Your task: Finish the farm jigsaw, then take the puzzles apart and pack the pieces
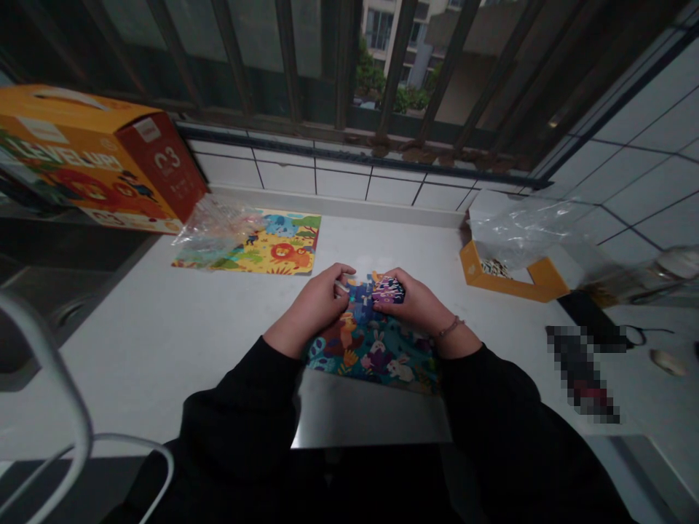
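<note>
A partly joined jigsaw puzzle with rabbits and plants on dark teal lies in front of me on the counter. My left hand is at its upper left, fingers curled, with the pale edge of a jigsaw piece showing between thumb and fingers. At the upper right of the puzzle, my right hand is closed around a small bunch of purple and dark jigsaw pieces with white edges. Blue pieces with an uneven upper edge lie between the two hands.
A bright animal picture sheet lies back left, partly under clear plastic wrap. Behind it stands an orange puzzle box. Back right, an open yellow-and-white box holds pieces and plastic. A white cable crosses the left foreground.
</note>
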Demonstrator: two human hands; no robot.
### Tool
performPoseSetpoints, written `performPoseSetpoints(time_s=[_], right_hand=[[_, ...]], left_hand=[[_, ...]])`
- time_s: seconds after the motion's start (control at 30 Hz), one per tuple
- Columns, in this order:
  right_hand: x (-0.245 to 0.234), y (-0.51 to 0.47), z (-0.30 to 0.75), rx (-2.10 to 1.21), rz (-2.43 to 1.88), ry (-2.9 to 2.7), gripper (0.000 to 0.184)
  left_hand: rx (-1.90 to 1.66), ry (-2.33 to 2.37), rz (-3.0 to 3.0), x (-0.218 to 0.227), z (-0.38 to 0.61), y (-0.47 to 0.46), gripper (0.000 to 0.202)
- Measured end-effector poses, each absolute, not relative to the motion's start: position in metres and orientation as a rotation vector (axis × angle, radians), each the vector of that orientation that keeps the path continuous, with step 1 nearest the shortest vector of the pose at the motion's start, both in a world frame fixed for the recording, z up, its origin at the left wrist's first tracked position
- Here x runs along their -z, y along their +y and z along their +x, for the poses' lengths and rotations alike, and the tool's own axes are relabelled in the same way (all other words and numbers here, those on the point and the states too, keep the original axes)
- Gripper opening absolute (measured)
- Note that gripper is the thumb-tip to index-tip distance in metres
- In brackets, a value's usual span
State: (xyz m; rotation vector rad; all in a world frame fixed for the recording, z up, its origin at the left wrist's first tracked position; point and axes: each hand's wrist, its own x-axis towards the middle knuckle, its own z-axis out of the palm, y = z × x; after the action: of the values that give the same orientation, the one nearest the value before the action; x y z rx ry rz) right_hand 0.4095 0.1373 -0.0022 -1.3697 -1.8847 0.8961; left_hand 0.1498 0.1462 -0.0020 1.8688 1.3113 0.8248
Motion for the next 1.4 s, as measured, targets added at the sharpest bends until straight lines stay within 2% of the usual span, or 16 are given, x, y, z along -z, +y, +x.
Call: performPoseSetpoints(time_s=[0.2, 0.43, 0.53, 0.83, 1.13, 1.27, 1.4], right_hand=[[-0.001, 0.135, 0.404, -0.956, -1.31, -1.68, 0.058], [0.002, 0.138, 0.405, -0.87, -1.341, -1.435, 0.059], [0.006, 0.14, 0.407, -0.933, -1.27, -1.344, 0.06], [0.006, 0.137, 0.393, -1.0, -1.228, -1.513, 0.049], [0.009, 0.138, 0.394, -1.076, -1.257, -1.523, 0.056], [0.007, 0.138, 0.395, -1.035, -1.248, -1.406, 0.056], [0.013, 0.139, 0.395, -1.116, -1.18, -1.289, 0.058]], left_hand=[[-0.829, 1.389, 1.862, 0.003, 0.151, 0.147, 0.05], [-0.826, 1.453, 1.802, 0.004, 0.15, 0.149, 0.039], [-0.859, 1.443, 1.817, 0.002, 0.152, 0.149, 0.035], [-0.874, 1.095, 1.567, -0.005, 0.165, 0.139, 0.039], [-0.973, 0.996, 1.413, 0.005, 0.172, 0.145, 0.037], [-0.932, 1.048, 1.484, 0.008, 0.173, 0.144, 0.049], [-0.844, 1.063, 1.621, 0.012, 0.172, 0.144, 0.034]])
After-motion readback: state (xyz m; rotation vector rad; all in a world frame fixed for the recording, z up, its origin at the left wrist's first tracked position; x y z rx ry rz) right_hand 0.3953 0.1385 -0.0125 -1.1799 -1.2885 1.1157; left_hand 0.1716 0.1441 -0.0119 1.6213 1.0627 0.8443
